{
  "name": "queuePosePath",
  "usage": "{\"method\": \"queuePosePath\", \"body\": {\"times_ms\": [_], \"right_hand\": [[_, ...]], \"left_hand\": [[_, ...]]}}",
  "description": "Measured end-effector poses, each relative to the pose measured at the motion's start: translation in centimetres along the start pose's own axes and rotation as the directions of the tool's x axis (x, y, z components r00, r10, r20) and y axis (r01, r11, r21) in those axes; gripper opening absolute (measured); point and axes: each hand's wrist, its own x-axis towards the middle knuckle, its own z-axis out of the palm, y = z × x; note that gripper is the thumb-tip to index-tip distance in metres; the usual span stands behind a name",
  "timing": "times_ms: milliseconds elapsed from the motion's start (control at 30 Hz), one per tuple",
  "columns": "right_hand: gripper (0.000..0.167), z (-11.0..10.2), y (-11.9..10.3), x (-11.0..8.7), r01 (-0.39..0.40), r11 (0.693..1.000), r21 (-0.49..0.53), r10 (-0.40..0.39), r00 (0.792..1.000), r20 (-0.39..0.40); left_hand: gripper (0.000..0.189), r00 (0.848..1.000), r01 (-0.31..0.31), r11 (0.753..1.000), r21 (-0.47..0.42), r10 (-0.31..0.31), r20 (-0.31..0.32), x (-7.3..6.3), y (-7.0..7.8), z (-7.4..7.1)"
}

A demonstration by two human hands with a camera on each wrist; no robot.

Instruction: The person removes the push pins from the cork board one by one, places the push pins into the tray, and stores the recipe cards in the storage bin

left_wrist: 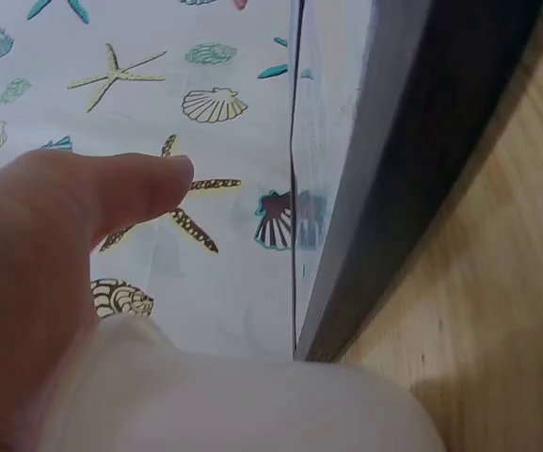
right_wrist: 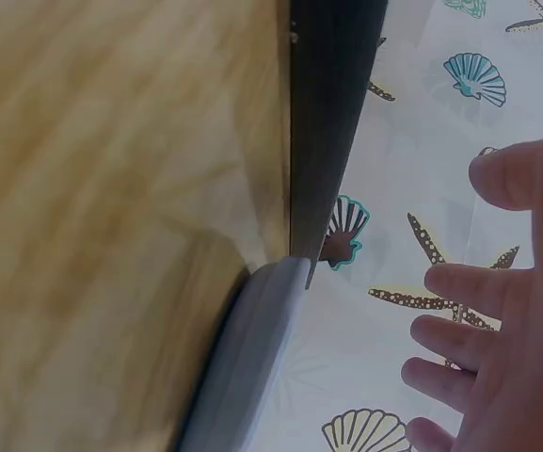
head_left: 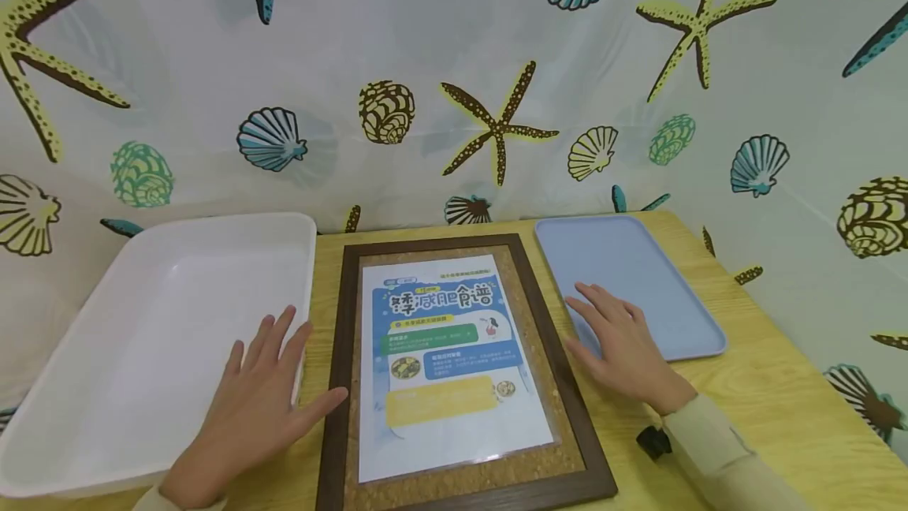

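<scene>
A cork board in a dark brown wooden frame point(head_left: 341, 385) lies on the table between the hands. On its cork sits a glossy printed sheet point(head_left: 454, 440) with blue, green and yellow blocks and Chinese lettering. My left hand point(head_left: 258, 397), fingers spread, hovers at the right rim of a white plastic tub point(head_left: 163, 337), its thumb pointing towards the frame's left side. My right hand point(head_left: 624, 341) has its fingers loosely extended over the near left edge of a pale blue tray point(head_left: 638, 274), right of the frame. Neither hand holds anything.
The wooden table point(head_left: 766, 416) shows bare wood around the tray and along the frame. Behind it hangs a white cloth point(head_left: 426, 180) printed with starfish and shells, which continues along the right side. A small black object point(head_left: 653, 442) shows beside the right wrist.
</scene>
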Motion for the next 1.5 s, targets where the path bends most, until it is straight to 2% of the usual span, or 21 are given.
{"method": "queuePosePath", "body": {"times_ms": [167, 333, 567, 667, 900, 1033, 1167, 1333, 1500], "right_hand": [[0.053, 0.2, -0.3, 1.1, 0.021, 1.0, 0.018, -0.021, 1.0, -0.001], [0.052, 0.2, -1.0, 2.0, 0.005, 0.998, 0.059, -0.007, 1.0, 0.025], [0.05, 0.1, -2.0, 3.1, -0.035, 0.995, 0.09, 0.027, 0.996, 0.089], [0.05, 0.0, -2.4, 3.8, -0.046, 0.993, 0.113, 0.035, 0.994, 0.105], [0.049, 0.4, -3.4, 5.2, -0.039, 0.986, 0.163, 0.02, 0.993, 0.116], [0.047, 1.0, -4.1, 5.7, -0.027, 0.979, 0.201, 0.001, 0.992, 0.127], [0.048, 1.7, -5.0, 6.4, -0.016, 0.968, 0.25, -0.028, 0.985, 0.172], [0.047, 1.8, -5.5, 7.2, -0.022, 0.965, 0.261, -0.03, 0.98, 0.196], [0.045, 1.7, -5.6, 8.4, 0.005, 0.973, 0.232, -0.047, 0.983, 0.177]], "left_hand": [[0.095, 1.0, 0.0, 1.0, -0.001, 0.0, -0.016, 0.6, 1.0, -0.2], [0.089, 0.999, -0.012, 1.0, -0.011, 0.011, -0.044, 1.3, 1.7, -0.2], [0.077, 0.989, -0.041, 0.998, -0.04, 0.035, -0.145, 2.0, 2.9, -0.2], [0.074, 0.987, -0.043, 0.998, -0.04, 0.036, -0.156, 2.5, 3.4, 0.0], [0.068, 0.989, -0.04, 0.998, -0.042, 0.034, -0.142, 3.1, 4.4, 0.7], [0.063, 0.989, -0.046, 0.998, -0.04, 0.04, -0.144, 2.9, 4.8, 1.1], [0.064, 0.99, -0.032, 0.999, -0.027, 0.028, -0.139, 2.7, 4.8, 1.5], [0.064, 0.991, -0.025, 0.999, -0.021, 0.022, -0.134, 3.6, 5.1, 2.1], [0.064, 0.991, -0.01, 0.999, -0.045, 0.004, -0.131, 4.7, 5.8, 2.2]]}}
